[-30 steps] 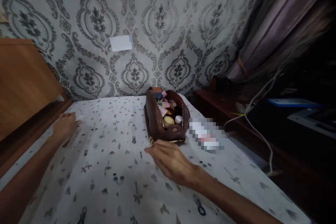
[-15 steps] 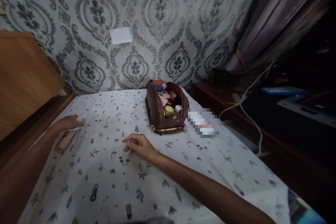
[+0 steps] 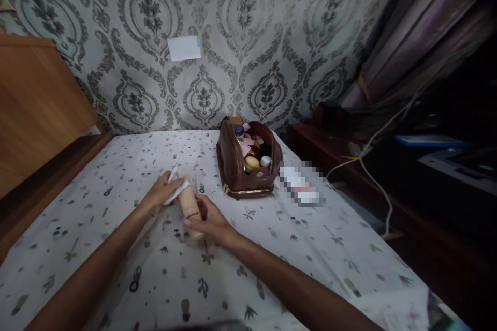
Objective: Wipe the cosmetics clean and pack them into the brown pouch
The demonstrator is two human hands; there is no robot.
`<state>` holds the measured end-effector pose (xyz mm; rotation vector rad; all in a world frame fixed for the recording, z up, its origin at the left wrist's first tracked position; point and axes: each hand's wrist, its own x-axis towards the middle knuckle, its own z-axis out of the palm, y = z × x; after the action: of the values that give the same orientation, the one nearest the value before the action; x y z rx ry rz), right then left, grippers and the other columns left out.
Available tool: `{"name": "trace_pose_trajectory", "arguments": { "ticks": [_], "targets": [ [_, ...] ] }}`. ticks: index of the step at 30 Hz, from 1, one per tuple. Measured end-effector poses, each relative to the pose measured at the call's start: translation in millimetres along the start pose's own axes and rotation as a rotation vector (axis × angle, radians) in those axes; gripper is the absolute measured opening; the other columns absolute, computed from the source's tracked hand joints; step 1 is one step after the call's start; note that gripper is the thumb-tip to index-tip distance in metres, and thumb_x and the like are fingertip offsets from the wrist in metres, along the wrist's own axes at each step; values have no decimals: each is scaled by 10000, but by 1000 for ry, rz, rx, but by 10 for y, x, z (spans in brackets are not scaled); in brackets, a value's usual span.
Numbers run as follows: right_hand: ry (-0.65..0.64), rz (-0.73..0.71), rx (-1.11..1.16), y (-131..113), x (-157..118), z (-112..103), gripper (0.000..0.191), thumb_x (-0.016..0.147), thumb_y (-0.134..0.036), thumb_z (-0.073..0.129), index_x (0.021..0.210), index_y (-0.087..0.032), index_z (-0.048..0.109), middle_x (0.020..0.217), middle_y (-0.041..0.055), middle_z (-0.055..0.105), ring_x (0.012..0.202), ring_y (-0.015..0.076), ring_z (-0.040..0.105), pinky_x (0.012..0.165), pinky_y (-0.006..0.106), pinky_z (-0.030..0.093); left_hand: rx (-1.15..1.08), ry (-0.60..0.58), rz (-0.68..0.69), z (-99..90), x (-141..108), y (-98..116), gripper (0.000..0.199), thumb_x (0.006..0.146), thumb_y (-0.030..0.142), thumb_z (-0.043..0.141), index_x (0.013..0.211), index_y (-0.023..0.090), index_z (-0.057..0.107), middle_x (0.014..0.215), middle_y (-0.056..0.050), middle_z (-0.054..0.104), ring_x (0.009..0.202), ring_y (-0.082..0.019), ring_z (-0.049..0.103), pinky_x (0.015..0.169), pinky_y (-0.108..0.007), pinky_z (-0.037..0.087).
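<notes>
A beige bottle [image 3: 188, 202], slim and tube-like, is held tilted above the patterned cloth in front of me. My right hand [image 3: 209, 220] wraps round its lower part from the right. From the left, my left hand [image 3: 161, 191] pinches a white tissue [image 3: 172, 194] against the bottle's upper end. The tissue and fingers hide part of that end. Just beyond, to the right, a brown zip-up makeup bag [image 3: 248, 165] stands with its top open. Small cosmetics fill it, among them a yellow-lidded jar [image 3: 252, 163] and a white-lidded one [image 3: 266, 161].
A white cloth with plant prints [image 3: 128, 248] covers the surface. Beside the bag lies a blurred-out item [image 3: 301, 184]. A wooden panel [image 3: 42, 93] rises on the left, a patterned wall stands behind, and a white cable [image 3: 375, 181] hangs at right.
My left hand has brought the tissue and the beige bottle from the far left to the middle. My right hand, empty and apart before, has closed on the bottle.
</notes>
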<state>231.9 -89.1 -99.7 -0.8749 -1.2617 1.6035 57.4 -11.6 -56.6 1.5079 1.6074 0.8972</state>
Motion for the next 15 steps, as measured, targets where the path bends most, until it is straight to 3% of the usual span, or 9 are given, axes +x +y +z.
{"name": "trace_pose_trajectory", "arguments": {
  "ticks": [5, 9, 12, 15],
  "targets": [
    [105, -287, -647, -55, -9, -116, 476, 768, -210, 729, 1229, -222, 612, 1168, 76, 617, 1078, 230, 605, 968, 391, 494, 26, -91, -17, -203, 22, -162, 512, 735, 609, 615, 972, 156, 637, 733, -37, 661, 706, -236, 645, 611, -307, 487],
    [132, -362, -947, -196, -55, -226, 229, 883, -178, 569, 1092, -174, 662, 1088, 108, 622, 971, 226, 620, 888, 380, 523, 346, -39, 45, -314, -79, -158, 454, 825, 529, 537, 1098, 171, 597, 782, -26, 636, 767, -243, 631, 688, -322, 485],
    [142, -344, -1041, -275, -115, -350, 239, 954, -263, 500, 1108, -156, 648, 1067, 120, 625, 923, 232, 622, 861, 387, 527, 508, 6, 142, -342, -188, -141, 636, 880, 539, 520, 1380, 156, 433, 1040, -99, 635, 881, -259, 634, 800, -376, 504],
    [78, -326, -1067, -259, -204, -465, 384, 932, -355, 572, 1263, -160, 572, 1146, 128, 616, 980, 254, 627, 864, 396, 535, 555, -31, 277, -305, -319, -214, 791, 912, 604, 501, 1542, 204, 239, 1353, -175, 486, 1109, -303, 595, 918, -440, 500]
  ]
}}
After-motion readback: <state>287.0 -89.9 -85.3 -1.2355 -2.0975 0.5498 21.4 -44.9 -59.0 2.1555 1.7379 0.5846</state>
